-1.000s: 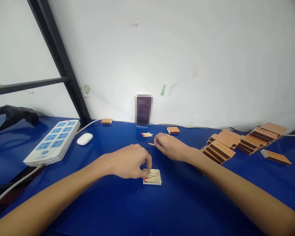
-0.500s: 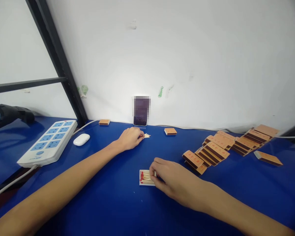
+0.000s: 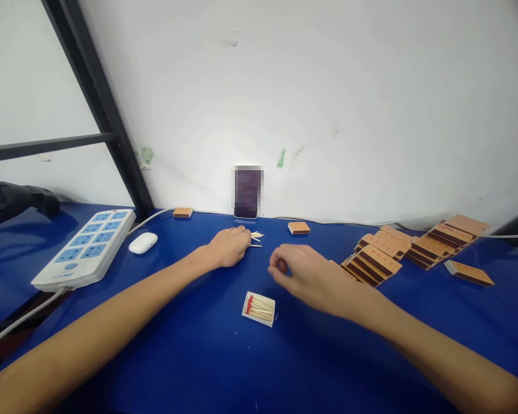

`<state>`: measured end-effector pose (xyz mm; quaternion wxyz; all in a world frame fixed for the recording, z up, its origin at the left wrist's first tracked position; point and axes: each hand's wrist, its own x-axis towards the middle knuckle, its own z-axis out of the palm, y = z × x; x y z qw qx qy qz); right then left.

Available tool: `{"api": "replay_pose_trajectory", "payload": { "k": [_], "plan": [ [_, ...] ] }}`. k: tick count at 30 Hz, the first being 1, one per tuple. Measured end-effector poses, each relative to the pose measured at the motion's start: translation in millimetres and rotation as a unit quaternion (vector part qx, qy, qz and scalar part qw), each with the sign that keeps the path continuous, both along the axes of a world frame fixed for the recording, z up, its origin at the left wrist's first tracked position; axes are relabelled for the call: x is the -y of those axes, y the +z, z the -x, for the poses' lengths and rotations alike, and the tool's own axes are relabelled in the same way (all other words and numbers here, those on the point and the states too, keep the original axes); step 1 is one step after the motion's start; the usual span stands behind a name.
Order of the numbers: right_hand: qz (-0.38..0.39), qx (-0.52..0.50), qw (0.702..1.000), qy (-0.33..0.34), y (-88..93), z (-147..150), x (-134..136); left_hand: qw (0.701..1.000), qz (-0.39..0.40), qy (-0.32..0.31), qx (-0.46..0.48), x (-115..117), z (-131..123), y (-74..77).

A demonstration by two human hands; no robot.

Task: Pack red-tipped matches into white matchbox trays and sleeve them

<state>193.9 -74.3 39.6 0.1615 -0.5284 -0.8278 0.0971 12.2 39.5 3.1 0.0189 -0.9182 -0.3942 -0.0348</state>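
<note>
On the blue table, a white matchbox tray (image 3: 259,309) lies slightly turned, holding several red-tipped matches. My left hand (image 3: 230,246) is closed at the left end of a small pile of loose matches (image 3: 257,235); one match sticks out from its fingertips, and the match heads are hidden. Above and to the right of the tray, my right hand (image 3: 304,277) has its fingers curled together, touching neither the tray nor the pile. Whether anything small is between its fingertips cannot be made out.
Overlapping matchboxes (image 3: 375,261) spread over the right side, with one separate box (image 3: 470,272) beside them. Two more boxes (image 3: 183,213) (image 3: 299,228) lie near the wall. A phone (image 3: 247,192) leans there. At left are a white case (image 3: 143,243) and a power strip (image 3: 88,247).
My right hand has left the tray and moved up and slightly right. The tray now sits turned, its matches uncovered. My left hand has shifted slightly, and a match shows at its fingertips.
</note>
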Motion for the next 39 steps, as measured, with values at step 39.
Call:
{"api": "replay_pose_trajectory", "payload": {
  "k": [39],
  "plan": [
    [0.017, 0.01, 0.984, 0.178, -12.1, 1.0, 17.3, 0.994, 0.01, 0.045, 0.099, -16.5, 6.6, -11.3]
  ]
}}
